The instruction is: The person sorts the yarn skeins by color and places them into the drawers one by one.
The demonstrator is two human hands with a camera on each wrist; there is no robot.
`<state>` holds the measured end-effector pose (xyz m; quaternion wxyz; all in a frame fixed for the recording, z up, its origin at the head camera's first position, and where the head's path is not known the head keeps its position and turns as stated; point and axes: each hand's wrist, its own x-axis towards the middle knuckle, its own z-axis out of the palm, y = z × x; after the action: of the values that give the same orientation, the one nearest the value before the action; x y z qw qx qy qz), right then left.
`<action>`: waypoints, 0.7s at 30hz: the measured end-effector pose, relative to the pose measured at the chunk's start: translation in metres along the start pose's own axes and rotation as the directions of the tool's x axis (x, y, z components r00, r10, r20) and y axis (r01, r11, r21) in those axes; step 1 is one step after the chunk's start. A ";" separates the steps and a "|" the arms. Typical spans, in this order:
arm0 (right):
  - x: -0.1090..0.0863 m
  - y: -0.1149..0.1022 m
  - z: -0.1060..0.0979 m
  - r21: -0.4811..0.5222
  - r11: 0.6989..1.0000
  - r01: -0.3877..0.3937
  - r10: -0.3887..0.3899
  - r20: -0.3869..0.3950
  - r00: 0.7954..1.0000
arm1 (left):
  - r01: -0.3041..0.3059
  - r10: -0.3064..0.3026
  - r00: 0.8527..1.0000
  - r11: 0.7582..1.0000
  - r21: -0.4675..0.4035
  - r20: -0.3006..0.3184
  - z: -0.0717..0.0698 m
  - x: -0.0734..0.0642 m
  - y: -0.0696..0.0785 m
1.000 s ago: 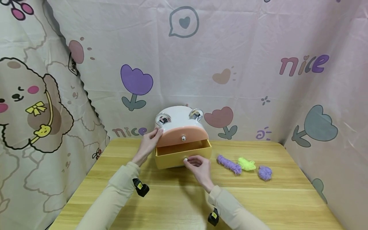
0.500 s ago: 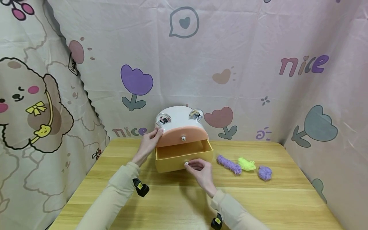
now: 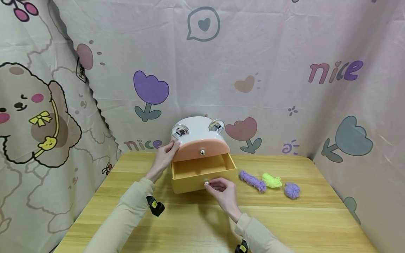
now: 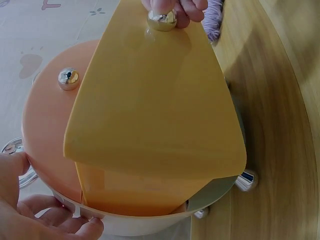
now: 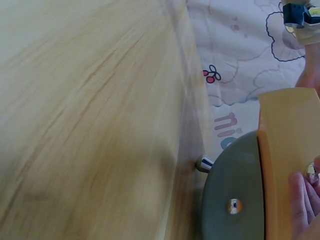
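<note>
A small white drawer box [image 3: 197,127] with two silver rings on top stands on the table. Its coral upper drawer [image 3: 190,150] is closed, while the yellow drawer [image 3: 189,184] below is pulled well out and its visible inside is bare. My left hand [image 3: 162,160] grips the left side of the box, thumb near the coral front. With thumb and fingers, my right hand [image 3: 225,195] pinches the silver knob [image 4: 162,21] of the yellow drawer. Beneath it, the right wrist view shows a grey-green drawer front [image 5: 235,175] with its own knob.
To the right of the box lie a purple yarn bundle [image 3: 252,181], a yellow-green yarn bundle [image 3: 271,180] and a round purple yarn bundle [image 3: 291,190]. The wooden table [image 3: 284,225] ends at a printed cloth [image 3: 202,80] behind.
The right hand has moved toward me, drawing the yellow drawer further out, so more of its inside shows. The left hand and the box have stayed in place.
</note>
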<state>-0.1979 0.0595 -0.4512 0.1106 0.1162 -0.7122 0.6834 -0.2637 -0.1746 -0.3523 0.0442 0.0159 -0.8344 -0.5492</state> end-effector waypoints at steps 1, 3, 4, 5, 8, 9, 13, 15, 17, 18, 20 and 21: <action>-0.001 0.000 0.000 0.009 1.000 -0.005 0.005 -0.002 1.000 | 0.001 -0.001 1.000 1.000 -0.001 -0.001 0.000 0.000 0.000; -0.001 0.000 -0.001 0.014 1.000 -0.004 0.004 -0.001 1.000 | 0.001 -0.001 1.000 1.000 -0.001 -0.001 0.000 0.000 0.001; -0.002 0.000 -0.001 0.017 1.000 -0.006 0.006 -0.003 1.000 | -0.001 0.001 1.000 1.000 -0.001 0.001 0.000 0.000 0.001; -0.002 0.000 -0.001 0.020 1.000 -0.006 0.006 -0.004 1.000 | -0.001 0.001 1.000 1.000 -0.001 0.000 0.000 0.000 0.001; -0.004 -0.001 -0.001 0.031 0.999 -0.006 0.006 -0.002 1.000 | -0.005 0.005 1.000 1.000 -0.002 -0.002 0.000 0.000 0.001; -0.005 -0.001 -0.001 0.034 0.999 -0.006 0.006 -0.002 1.000 | -0.006 0.006 1.000 1.000 -0.003 -0.003 0.000 0.000 0.001; -0.007 -0.002 0.000 0.039 0.999 -0.012 0.012 0.000 1.000 | -0.004 0.004 1.000 1.000 0.000 -0.001 0.000 -0.001 0.001; -0.007 -0.002 0.000 0.036 0.999 -0.009 0.009 -0.003 1.000 | 0.000 0.000 1.000 1.000 0.001 -0.001 -0.001 -0.001 0.001; -0.007 -0.002 0.000 0.035 0.999 -0.008 0.008 -0.007 1.000 | 0.002 -0.002 1.000 1.000 0.005 -0.002 0.000 0.000 0.001; -0.008 -0.003 0.000 0.034 0.999 -0.007 0.007 -0.008 1.000 | 0.002 -0.002 1.000 1.000 0.005 -0.003 0.000 0.000 0.001; -0.008 -0.003 0.000 0.033 0.999 -0.004 0.005 -0.011 1.000 | 0.003 -0.003 1.000 1.000 0.004 -0.005 0.000 0.000 0.001; -0.009 -0.003 0.000 0.032 0.999 -0.005 0.006 -0.011 1.000 | 0.003 -0.003 1.000 1.000 0.004 -0.005 0.000 0.000 0.001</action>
<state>-0.1887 0.0593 -0.4509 0.1109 0.1121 -0.7009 0.6956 -0.2633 -0.1748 -0.3517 0.0454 0.0186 -0.8355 -0.5474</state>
